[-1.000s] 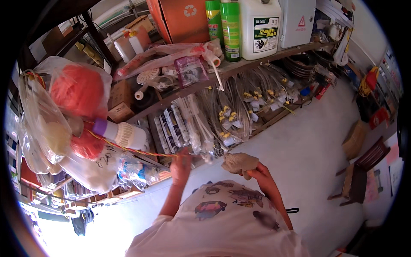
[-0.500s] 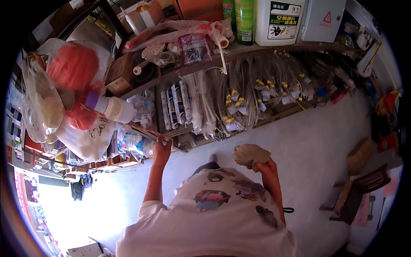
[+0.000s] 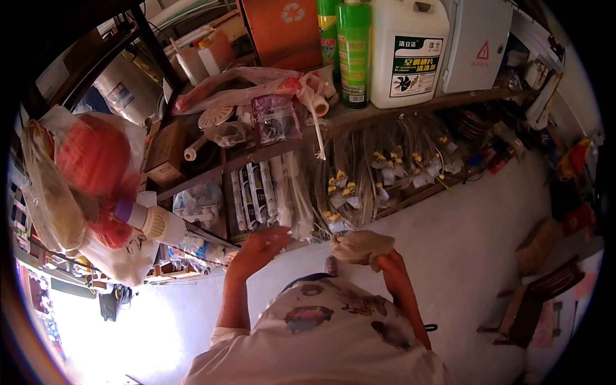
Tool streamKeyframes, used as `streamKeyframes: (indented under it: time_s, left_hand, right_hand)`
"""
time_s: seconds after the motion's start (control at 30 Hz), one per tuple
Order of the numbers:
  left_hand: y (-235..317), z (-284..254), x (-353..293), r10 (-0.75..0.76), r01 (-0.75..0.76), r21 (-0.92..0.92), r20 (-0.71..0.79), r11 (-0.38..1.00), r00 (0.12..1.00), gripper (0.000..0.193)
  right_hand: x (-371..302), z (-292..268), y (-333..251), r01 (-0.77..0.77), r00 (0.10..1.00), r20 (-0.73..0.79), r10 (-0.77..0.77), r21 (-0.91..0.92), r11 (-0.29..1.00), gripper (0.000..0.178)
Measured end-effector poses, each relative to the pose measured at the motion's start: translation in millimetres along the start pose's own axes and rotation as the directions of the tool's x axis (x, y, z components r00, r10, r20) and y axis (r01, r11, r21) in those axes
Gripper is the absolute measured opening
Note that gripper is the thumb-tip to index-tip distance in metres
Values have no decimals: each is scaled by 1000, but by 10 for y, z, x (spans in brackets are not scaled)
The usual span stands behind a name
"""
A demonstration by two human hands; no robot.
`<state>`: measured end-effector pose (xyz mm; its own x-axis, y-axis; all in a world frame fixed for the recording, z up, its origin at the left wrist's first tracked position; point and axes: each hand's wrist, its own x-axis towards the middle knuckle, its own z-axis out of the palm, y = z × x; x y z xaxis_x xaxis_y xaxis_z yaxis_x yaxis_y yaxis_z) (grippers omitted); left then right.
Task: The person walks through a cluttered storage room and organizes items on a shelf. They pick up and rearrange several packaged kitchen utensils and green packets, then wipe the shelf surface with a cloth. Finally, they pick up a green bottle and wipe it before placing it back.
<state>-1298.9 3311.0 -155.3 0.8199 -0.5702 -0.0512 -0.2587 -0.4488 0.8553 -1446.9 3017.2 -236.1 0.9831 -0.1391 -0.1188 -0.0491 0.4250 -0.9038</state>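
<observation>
My right hand [image 3: 387,260] is closed on a crumpled beige cloth [image 3: 360,247], held out in front of the lower shelf. My left hand [image 3: 260,249] is stretched forward with its fingers extended and nothing visible in it. It reaches toward the lower shelf's front edge, just below a row of white-and-dark tubes [image 3: 256,192] and long clear-wrapped strips [image 3: 294,192]. Whether its fingertips touch the shelf, I cannot tell. Beyond the cloth hang bundles of hoses with yellow ends [image 3: 343,186].
A white jug [image 3: 410,54] and a green spray can [image 3: 353,58] stand on the upper shelf, beside a grey metal box [image 3: 478,48]. Plastic bags with red contents [image 3: 96,154] hang at left. A dark wooden chair [image 3: 529,305] stands at right on the pale floor.
My left hand has left the shelf corner and moved right, its fingers now extended. My right hand has shifted slightly left with the cloth. The view has tilted up toward the upper shelf.
</observation>
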Motion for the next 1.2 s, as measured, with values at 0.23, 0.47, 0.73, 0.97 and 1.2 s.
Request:
streamKeyframes:
  time_s: [0.23,0.47,0.73,0.97,1.2]
  left_hand:
    - [969,72,1215,466,-489,-73,-212,869,859,49]
    - [1407,128,2542,617,-681,32,-458,731,640,71]
    - [1537,359,3429,555,-563,215,-625,798,549,81]
    - [1539,495,3563,388,-552,-6,-704,834,595,82]
    - [1723,782,3057,479,-586,113,-707,803,520,78]
  right_hand:
    - [334,-246,-315,97,994,-56,-97,5,995,58]
    - [736,-319,-559,282,958,-110,-264,213,935,68]
    - [1080,-637,-981,346,938,-53,-342,169,923,65]
    - [1431,-1035,-1344,434,899,-28,-437,-60,899,57]
    - [1625,-706,-2283,722,667,100,-738,-331,608,58]
